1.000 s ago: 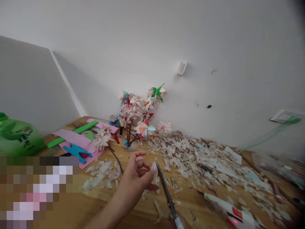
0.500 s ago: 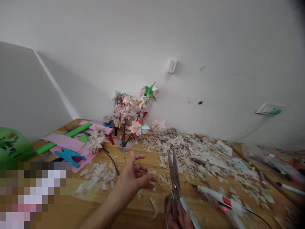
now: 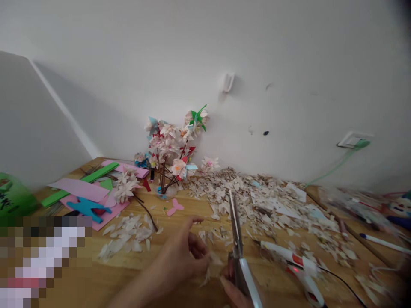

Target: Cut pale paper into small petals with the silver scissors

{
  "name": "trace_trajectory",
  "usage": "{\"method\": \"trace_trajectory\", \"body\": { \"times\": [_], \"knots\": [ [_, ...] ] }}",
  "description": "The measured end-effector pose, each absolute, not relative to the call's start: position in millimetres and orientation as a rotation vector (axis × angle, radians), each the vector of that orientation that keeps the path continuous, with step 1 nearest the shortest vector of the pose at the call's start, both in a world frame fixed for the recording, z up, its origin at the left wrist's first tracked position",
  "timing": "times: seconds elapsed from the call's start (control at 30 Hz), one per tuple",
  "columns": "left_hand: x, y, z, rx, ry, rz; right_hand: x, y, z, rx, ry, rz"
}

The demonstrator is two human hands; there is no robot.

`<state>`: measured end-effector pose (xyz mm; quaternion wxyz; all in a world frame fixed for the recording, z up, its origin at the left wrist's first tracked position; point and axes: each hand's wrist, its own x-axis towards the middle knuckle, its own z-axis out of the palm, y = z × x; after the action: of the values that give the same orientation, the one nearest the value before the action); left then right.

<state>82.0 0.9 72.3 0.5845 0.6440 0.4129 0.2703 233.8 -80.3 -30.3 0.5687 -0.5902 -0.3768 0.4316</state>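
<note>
Right hand (image 3: pixel 236 293): only partly in frame at the bottom edge, closed round the handles of the scissors (image 3: pixel 235 231). The blades are together and point up and away from us.

Left hand (image 3: pixel 181 261): half curled over the wooden table (image 3: pixel 135 278), with thumb and fingertips drawn in toward a pale scrap (image 3: pixel 206 279) just beside the scissor handles. We cannot tell whether the scrap is pinched or merely touched.

Around the hands:
- loose pale petals (image 3: pixel 128 237) to the left
- a wide pile of cuttings (image 3: pixel 257 201) behind
- a pink cut-out (image 3: pixel 175 208)
- coloured paper sheets (image 3: pixel 86 192)
- the paper flower bunch (image 3: pixel 170 145) against the wall

Risks, as we judge them:
- The left fingertips sit close to the scissor pivot, so opening or closing the blades carelessly could nick a finger.
- The glue gun (image 3: pixel 290 265) lies near the right hand with a red light showing. If it is hot, its tip could scorch the dry cuttings or burn a wrist.
- The glue gun's dark cord (image 3: pixel 340 282) trails across the table and could snag.

Writing:
- The green bottle (image 3: pixel 13 196) carries dark characters, too blurred to read.
- The glue gun shows a red patch with no legible text.
</note>
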Motion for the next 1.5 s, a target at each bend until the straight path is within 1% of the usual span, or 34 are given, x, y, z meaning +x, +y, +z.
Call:
{"method": "trace_trajectory", "body": {
  "times": [0.1, 0.27, 0.5, 0.67, 0.8, 0.9, 1.07, 1.3, 1.5],
  "knots": [
    [82, -3, 60, 1.558, 0.914, 0.505, 232, -77, -30, -1.425, -0.867, 0.909],
    [82, -1, 35, 1.576, 0.844, 0.485, 227, -77, -39, -1.317, -0.808, 0.872],
    [84, 7, 44, 1.217, 0.782, 0.385, 226, -71, -42, -1.370, -0.681, 0.926],
    [92, 9, 44, 1.113, 0.822, 0.457, 226, -66, -27, -1.362, -0.461, 0.963],
    [96, 8, 39, 1.109, 0.805, 0.500, 226, -66, 0, -1.235, -0.534, 1.089],
    [97, 7, 39, 1.095, 0.796, 0.497, 225, -65, 10, -1.245, -0.522, 1.120],
    [98, 5, 37, 1.113, 0.800, 0.506, 221, -64, 9, -1.304, -0.473, 1.055],
    [105, -3, 32, 1.150, 0.866, 0.661, 219, -65, 14, -1.275, -0.407, 1.015],
    [103, 0, 33, 1.033, 0.822, 0.600, 222, -65, 3, -1.232, -0.462, 1.066]
  ]
}}
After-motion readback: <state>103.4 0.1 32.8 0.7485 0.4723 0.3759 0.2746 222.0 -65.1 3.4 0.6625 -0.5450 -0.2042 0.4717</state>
